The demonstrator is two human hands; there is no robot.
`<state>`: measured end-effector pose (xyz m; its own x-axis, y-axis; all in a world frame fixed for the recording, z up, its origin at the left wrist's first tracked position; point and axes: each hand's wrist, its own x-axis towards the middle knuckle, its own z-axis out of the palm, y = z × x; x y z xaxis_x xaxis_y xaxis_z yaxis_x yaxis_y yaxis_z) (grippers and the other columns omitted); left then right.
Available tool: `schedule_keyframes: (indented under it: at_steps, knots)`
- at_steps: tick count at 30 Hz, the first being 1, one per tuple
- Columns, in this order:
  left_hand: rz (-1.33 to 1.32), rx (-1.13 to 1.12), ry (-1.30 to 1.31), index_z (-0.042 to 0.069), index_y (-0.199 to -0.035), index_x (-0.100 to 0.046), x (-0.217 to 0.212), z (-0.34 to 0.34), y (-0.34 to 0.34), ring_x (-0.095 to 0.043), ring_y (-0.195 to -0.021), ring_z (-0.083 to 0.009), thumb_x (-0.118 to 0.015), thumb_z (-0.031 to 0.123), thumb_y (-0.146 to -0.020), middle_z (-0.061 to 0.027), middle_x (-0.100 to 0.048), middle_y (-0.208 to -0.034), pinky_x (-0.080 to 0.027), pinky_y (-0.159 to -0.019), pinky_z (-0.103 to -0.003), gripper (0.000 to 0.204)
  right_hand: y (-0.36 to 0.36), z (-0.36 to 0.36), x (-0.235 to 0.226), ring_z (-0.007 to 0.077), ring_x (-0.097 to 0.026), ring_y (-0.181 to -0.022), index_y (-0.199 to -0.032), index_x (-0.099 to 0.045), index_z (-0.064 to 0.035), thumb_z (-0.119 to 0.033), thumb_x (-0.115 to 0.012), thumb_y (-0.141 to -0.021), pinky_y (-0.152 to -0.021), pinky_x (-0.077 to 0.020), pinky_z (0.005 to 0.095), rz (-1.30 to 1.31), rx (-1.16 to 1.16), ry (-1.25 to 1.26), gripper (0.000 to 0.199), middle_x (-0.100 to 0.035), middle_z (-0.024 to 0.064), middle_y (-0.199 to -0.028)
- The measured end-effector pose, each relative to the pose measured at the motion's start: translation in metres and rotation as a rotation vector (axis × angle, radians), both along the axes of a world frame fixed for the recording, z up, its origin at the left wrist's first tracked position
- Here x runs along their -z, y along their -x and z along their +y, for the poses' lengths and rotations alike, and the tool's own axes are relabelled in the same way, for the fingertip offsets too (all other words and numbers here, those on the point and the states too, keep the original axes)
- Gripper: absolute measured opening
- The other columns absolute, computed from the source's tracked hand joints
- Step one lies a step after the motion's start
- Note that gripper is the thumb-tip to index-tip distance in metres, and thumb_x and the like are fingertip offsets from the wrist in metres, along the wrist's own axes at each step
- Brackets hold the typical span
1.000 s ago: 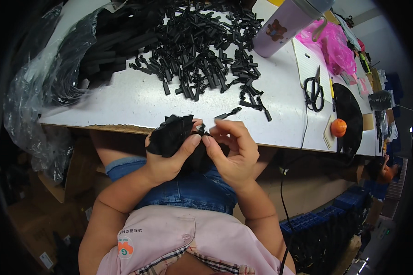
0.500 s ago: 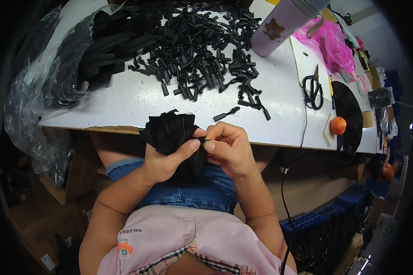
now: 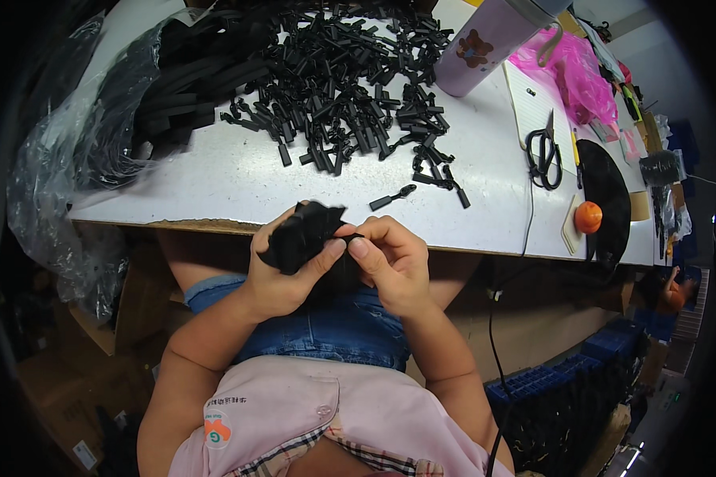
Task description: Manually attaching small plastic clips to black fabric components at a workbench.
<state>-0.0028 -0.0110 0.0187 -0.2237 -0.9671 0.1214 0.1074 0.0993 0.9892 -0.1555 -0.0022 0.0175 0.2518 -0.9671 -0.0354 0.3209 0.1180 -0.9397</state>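
My left hand [image 3: 282, 270] grips a bunch of black straps [image 3: 304, 232] just below the front edge of the white table [image 3: 215, 183]. My right hand [image 3: 388, 256] pinches one small black piece at the right side of that bunch, thumb and fingers closed on it. Both hands are held over my lap. On the table lies a big heap of small black strap pieces [image 3: 350, 87], and one loose black piece [image 3: 391, 197] lies near the table's front edge, just above my hands.
A clear plastic bag with black strips [image 3: 127, 119] lies at the table's left. A lilac tumbler [image 3: 485, 44], a pink bag [image 3: 573, 71], black scissors [image 3: 545, 151] and an orange ball [image 3: 588, 216] are at the right. Cardboard boxes stand under the table.
The bunch in my left hand has been squeezed tighter and tilted, and both hands have shifted slightly while my right fingers keep working at its right side.
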Motion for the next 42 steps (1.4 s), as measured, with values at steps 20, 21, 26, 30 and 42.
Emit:
schedule_keyframes:
  at_steps: [20,21,26,30,42]
  knots:
    - [-0.111,0.0,0.085,0.0,-0.085,-0.059,0.013,0.008,-0.006,-0.054,-0.059,-0.0103,-0.066,0.007,-0.07,-0.0054,-0.058,-0.071,-0.042,-0.054,-0.021,0.018,-0.008,0.007,-0.002,0.0073,-0.051,-0.063,-0.089,-0.053,0.0026,-0.001,-0.059,-0.076,-0.054,-0.0412,0.0177,0.05,0.178,0.163,0.015,-0.055,0.0077,-0.074]
    - [-0.095,-0.009,0.113,0.0,-0.084,-0.059,0.011,0.007,-0.005,-0.053,-0.058,-0.01,-0.065,0.006,-0.07,-0.0051,-0.058,-0.07,-0.041,-0.053,-0.021,0.017,-0.006,0.005,-0.004,0.006,-0.052,-0.063,-0.09,-0.054,0.0029,0.0,-0.059,-0.075,-0.054,-0.0413,0.0169,0.06,0.128,0.125,0.016,-0.055,0.0068,-0.073]
    - [-0.178,0.003,0.163,0.0,-0.082,-0.058,-0.001,0.004,-0.005,-0.052,-0.057,-0.009,-0.064,0.005,-0.07,-0.0041,-0.057,-0.068,-0.04,-0.052,-0.021,0.014,0.002,0.0,-0.004,0.0076,-0.053,-0.054,-0.088,-0.056,0.0026,0.002,-0.06,-0.071,-0.046,-0.0406,0.0182,0.431,0.157,0.527,0.017,-0.055,0.0057,-0.065]
    - [-0.131,0.026,-0.013,0.0,-0.082,-0.059,0.006,0.006,-0.006,-0.05,-0.06,-0.0052,-0.063,0.005,-0.071,-0.0031,-0.058,-0.071,-0.04,-0.052,-0.02,0.013,-0.004,-0.001,-0.003,0.0111,-0.052,-0.048,-0.084,-0.058,0.0006,0.004,-0.061,-0.065,-0.041,-0.0397,0.0204,0.71,0.313,0.862,0.02,-0.053,0.0056,-0.059]
    - [-0.078,0.066,0.168,0.0,-0.082,-0.057,0.017,0.003,-0.003,-0.052,-0.059,-0.0115,-0.062,0.006,-0.074,-0.0041,-0.056,-0.071,-0.042,-0.054,-0.022,0.012,0.0,0.002,-0.002,0.0084,-0.05,-0.045,-0.08,-0.058,0.0012,0.002,-0.062,-0.067,-0.042,-0.0392,0.0192,0.509,0.234,0.6,0.013,-0.054,0.0054,-0.06]
